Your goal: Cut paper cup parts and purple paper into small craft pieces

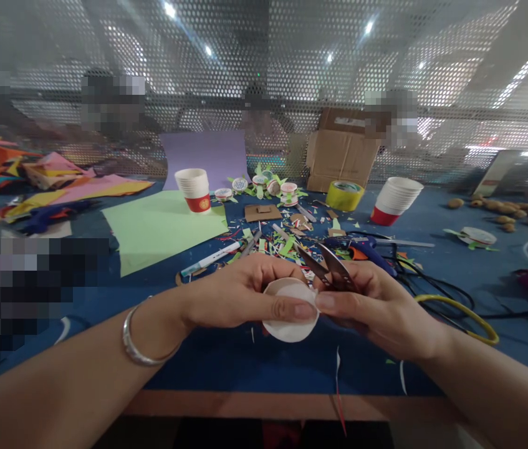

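Observation:
My left hand (249,296) grips a round white paper cup base (292,327), its thumb lying across the flat face. At the disc's right edge, the thumb of my right hand (371,305) presses against the rim. A pair of scissors (331,268) is also held in my right hand, blades parted and pointing up and to the left, away from the disc. The scissors' handles are hidden by the fingers. Below the hands, a thin white and red paper strip (338,374) hangs or lies by the table's front edge.
Paper scraps (287,246) and a marker (210,259) lie beyond my hands. Stacked paper cups (193,190), green paper (165,231), small paper turtles (264,181), yellow tape (345,196) and a cardboard box (343,156) stand behind. At right are a blue glue gun (371,252), cables and walnuts (507,209).

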`<state>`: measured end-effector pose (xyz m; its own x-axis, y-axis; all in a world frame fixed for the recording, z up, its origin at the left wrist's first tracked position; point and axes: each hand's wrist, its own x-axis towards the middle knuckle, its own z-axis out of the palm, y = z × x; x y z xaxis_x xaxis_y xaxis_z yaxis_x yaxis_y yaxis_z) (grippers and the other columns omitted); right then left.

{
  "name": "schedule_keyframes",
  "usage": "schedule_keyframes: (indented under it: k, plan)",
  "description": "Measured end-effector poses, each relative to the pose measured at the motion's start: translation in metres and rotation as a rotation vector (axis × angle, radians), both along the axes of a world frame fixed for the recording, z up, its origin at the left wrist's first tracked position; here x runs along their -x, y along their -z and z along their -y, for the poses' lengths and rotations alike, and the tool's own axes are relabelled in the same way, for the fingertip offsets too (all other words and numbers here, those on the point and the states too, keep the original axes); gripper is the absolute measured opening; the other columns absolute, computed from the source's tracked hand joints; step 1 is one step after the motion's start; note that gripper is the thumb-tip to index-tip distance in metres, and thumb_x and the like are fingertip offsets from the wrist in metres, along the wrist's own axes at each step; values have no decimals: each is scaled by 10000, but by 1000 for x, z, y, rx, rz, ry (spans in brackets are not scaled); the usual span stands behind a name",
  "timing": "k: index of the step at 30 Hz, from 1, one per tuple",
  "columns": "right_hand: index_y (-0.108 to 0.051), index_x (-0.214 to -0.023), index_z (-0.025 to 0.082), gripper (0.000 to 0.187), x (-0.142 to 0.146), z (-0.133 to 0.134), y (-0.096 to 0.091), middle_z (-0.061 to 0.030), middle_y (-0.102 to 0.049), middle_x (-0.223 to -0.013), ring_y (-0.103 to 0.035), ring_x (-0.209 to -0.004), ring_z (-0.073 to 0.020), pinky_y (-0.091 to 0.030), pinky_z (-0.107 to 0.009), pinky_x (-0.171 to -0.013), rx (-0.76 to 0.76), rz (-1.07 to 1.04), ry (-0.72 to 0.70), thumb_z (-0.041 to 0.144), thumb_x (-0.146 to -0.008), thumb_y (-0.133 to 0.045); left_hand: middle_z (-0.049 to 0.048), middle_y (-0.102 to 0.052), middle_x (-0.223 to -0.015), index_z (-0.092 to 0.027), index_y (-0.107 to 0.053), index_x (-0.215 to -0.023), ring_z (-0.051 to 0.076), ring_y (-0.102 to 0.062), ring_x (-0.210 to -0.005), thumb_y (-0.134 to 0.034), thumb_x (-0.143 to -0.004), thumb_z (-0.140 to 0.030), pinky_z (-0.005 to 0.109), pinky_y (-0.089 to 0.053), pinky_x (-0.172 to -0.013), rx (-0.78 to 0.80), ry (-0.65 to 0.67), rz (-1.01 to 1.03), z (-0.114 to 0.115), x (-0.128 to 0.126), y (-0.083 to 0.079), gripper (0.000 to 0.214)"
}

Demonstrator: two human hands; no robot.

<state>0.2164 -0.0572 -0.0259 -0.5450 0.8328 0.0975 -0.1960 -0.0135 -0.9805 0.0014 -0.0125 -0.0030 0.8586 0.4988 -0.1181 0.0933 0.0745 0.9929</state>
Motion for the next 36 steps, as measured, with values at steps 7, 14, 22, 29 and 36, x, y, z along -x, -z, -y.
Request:
schedule_keyframes:
  k: [7, 14, 22, 29, 36]
  plan:
    - [-582, -814, 126, 203, -4, -1, -7, 31, -459, -699, -355, -598, -33, -294, -167, -527, -210, 74, 57, 265, -935, -667, -48, -500, -682, -123, -601, -768, 56, -421, -628, -747, -852, -232, 166, -352, -567, -253, -95, 134, 5, -6, 3, 200]
    - [-579, -862, 148, 391, -8, -5, -4, 16, -439, -739, -359, -649, -65, -299, -198, -558, -468, 274, 298, 497, -1019, -498, -44, -584, -776, -168, -646, -902, 55, -520, -677, -704, -901, -288, 145, -414, -600, -416, -310, 142, 2, -7, 2, 133]
    - [-622, -910, 164, 362, -7, -2, -3, 32, -460, -677, -371, -593, -64, -287, -200, -512, -567, 579, 458, 507, -993, -541, -43, -563, -728, -160, -646, -867, 66, -493, -659, -722, -880, -339, 160, -403, -584, -530, -462, 96, -3, -3, 1, 195]
    - [-623, -904, 156, 370, -8, -2, -4, 16, -505, -694, -427, -607, -72, -329, -195, -528, -653, 660, 508, 509, -983, -547, -42, -571, -741, -163, -623, -859, 71, -520, -668, -714, -888, -295, 178, -415, -604, -504, -446, 142, -1, -3, 5, 163]
    - [-604, -903, 154, 309, -8, 1, -2, 12, -541, -707, -444, -582, -62, -350, -183, -530, -813, 692, 507, 447, -988, -561, -6, -609, -815, -163, -664, -904, 100, -553, -722, -687, -907, -282, 215, -447, -664, -685, -383, 83, 1, -1, 4, 121]
